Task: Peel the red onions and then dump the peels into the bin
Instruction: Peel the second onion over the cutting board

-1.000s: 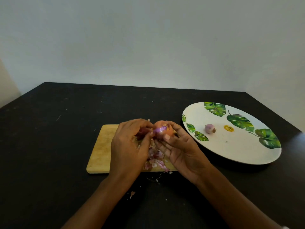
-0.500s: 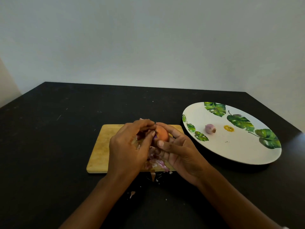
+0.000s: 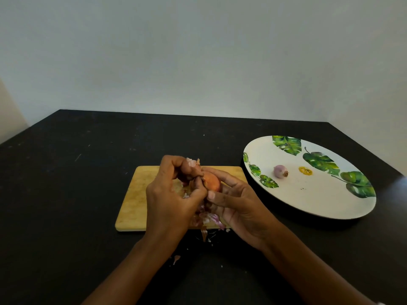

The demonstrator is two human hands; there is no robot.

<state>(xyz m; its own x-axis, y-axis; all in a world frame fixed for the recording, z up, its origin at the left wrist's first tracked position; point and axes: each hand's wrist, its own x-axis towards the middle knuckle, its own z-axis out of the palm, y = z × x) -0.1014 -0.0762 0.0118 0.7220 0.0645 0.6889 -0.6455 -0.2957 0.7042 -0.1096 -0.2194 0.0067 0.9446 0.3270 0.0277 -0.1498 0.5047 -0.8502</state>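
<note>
The right hand [image 3: 240, 208], palm up, cradles an onion [image 3: 212, 181] in curled fingers; touching it, the left hand [image 3: 171, 201], knuckles up, pinches its peel [image 3: 192, 162].

The red onion [image 3: 212, 182] sits a little lower between the hands than before, and its purple patch no longer shows. The left hand [image 3: 174, 201] now pinches a pale peel [image 3: 192, 162] above it. A new peel strip [image 3: 204, 234] hangs over the cutting board [image 3: 136, 194] edge.

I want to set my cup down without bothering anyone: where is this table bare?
The table is bare left of the cutting board and behind it, to the far edge. The near half of the plate is free too. It is crowded at the board's near right corner, where the left hand and right hand grip the onion over peels.
</note>
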